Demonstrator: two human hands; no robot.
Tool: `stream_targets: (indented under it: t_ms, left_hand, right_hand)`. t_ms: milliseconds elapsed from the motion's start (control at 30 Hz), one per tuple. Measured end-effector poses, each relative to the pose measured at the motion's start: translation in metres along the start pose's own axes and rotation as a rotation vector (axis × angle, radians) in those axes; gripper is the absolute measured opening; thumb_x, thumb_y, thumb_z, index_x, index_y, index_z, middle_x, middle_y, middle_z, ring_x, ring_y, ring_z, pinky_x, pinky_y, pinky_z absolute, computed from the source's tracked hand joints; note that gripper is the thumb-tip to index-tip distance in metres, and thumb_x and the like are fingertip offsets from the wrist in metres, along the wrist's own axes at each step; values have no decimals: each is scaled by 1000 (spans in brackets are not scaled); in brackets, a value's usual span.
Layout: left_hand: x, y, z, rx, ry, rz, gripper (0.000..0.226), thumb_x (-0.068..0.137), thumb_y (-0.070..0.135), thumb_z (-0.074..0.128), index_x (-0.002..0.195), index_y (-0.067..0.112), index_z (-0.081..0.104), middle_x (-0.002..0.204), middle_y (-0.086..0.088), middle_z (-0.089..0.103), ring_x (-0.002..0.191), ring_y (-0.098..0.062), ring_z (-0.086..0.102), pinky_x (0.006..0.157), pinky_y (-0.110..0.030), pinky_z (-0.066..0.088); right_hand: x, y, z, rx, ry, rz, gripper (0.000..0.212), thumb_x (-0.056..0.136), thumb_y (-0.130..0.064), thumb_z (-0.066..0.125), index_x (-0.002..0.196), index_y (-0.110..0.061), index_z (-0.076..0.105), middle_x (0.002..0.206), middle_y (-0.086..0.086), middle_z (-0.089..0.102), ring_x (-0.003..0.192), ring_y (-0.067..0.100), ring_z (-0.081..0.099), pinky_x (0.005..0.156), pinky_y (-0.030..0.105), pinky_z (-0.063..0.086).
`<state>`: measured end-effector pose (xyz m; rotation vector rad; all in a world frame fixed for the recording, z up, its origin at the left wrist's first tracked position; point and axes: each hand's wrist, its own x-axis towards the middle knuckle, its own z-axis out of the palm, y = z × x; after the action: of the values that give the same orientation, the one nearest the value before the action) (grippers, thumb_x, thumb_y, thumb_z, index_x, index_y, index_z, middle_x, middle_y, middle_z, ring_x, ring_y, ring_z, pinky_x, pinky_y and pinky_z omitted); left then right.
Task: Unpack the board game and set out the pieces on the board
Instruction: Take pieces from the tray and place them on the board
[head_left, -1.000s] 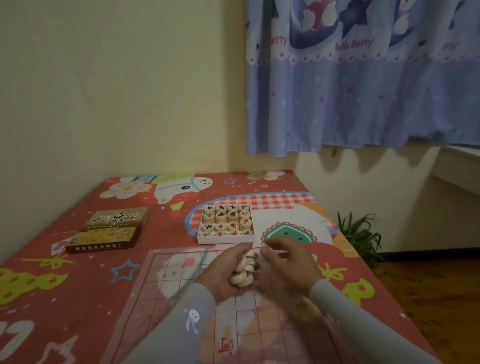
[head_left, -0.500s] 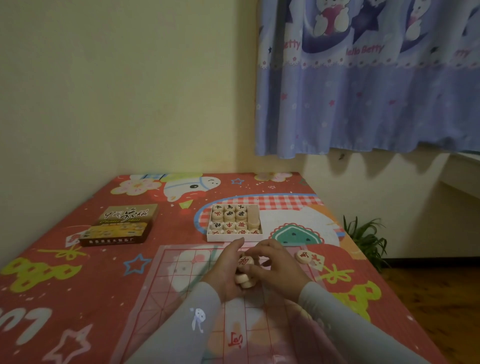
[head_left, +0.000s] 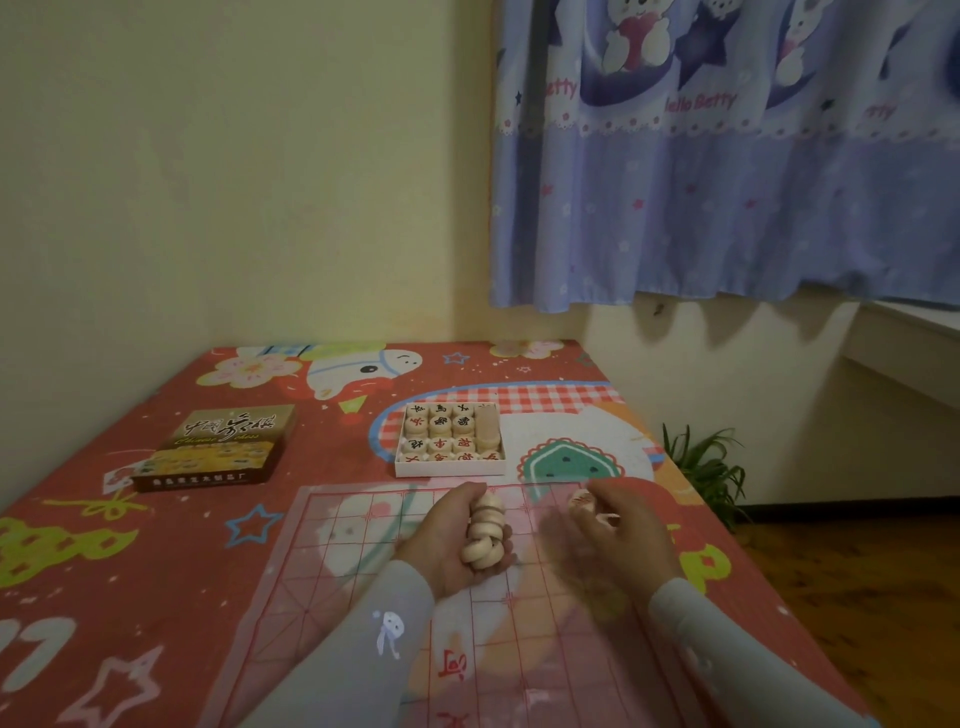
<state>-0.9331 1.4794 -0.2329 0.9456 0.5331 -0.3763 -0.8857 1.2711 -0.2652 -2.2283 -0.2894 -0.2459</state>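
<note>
**L hand holds stack, R hand carrying one piece out to the right**

L hand (head_left: 451, 540) is clenched around a stack of pieces (head_left: 485, 538), approx upright, over the upper middle of the board (head_left: 332, 566). Thumb side faces cam, pieces show between thumb and fingers. Vs 0.5 s ago: same grip, stack looks same height, hand in roughly the same spot over the board.

R hand (head_left: 618, 530) has moved. 0.5 s ago it was pressed up against the L hand and the stack; now it's well apart, off to the right near the board's far right corner. It is motion-blurred. Fingertips pinch one piece with red mark (head_left: 581, 501), face partly visible; can't read the char.

The single piece that lay on the cloth right of the hands 0.5 s ago is not visible there now; can't tell if it's the one in the R hand.

White tray (head_left: 450, 467) sits beyond the board, just past its far edge, w/ rows of pieces face up and rightmost column showing pieces on edge. Box lid (head_left: 218, 447) lies far left on the red cartoon tablecloth (head_left: 130, 545), well apart from the tray. Neither shifted on the cloth; cam tilted slightly.

Board lies flat under both forearms, grey sleeves (head_left: 363, 649) over it.
</note>
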Motion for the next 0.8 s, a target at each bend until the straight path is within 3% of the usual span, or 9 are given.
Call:
stream_targets:
  t_ms: [167, 233, 367, 533, 733, 800]
  left_hand:
    - [1, 0, 4, 8, 3, 8, 30, 93, 44, 43, 74, 21, 48, 76, 1, 32, 65, -14, 42, 52, -26, 55]
    - [2, -1, 3, 15, -3, 5, 30, 93, 44, 43, 75, 21, 48, 76, 1, 32, 65, -14, 42, 52, -25, 55]
    - [6, 0, 1, 41, 7, 27, 30, 93, 45, 43, 76, 21, 49, 77, 0, 34, 66, -15, 47, 52, -26, 55]
    - [7, 0, 1, 37, 9, 21, 30, 92, 45, 44, 75, 21, 48, 77, 1, 34, 65, -14, 41, 51, -25, 54]
    - [3, 0, 4, 20, 24, 11, 30, 92, 44, 46, 77, 18, 50, 77, -1, 40, 64, -17, 46, 52, -25, 54]
    - [1, -1, 7, 28, 42, 21, 32, 92, 44, 47, 79, 15, 54, 76, -5, 47, 62, -19, 49, 54, -26, 51]
  right_hand:
    - [-3, 24, -6, -225, -5, 62, 34, 91, -36, 60, 122, -22, 62, 115, 0, 63, 91, 12, 53, 76, 23, 39]
    - [-4, 25, -4, -252, -3, 73, 37, 91, -39, 58, 124, -23, 62, 117, -1, 63, 92, 14, 55, 76, 23, 41]
    - [-3, 21, -1, -196, 9, 95, 36, 90, -38, 61, 123, -24, 62, 116, 0, 66, 99, 19, 61, 85, 30, 50]
    - [-3, 18, 1, -222, -3, 112, 22, 86, -43, 63, 99, -26, 64, 100, -2, 68, 89, 17, 62, 81, 38, 54]
    - [-6, 16, 0, -161, 5, 104, 25, 84, -40, 66, 103, -24, 64, 109, -2, 58, 95, 19, 59, 83, 39, 53]
    - [-9, 3, -1, -97, 28, 43, 20, 85, -34, 67, 102, -24, 65, 106, -5, 57, 96, 15, 57, 83, 31, 50]
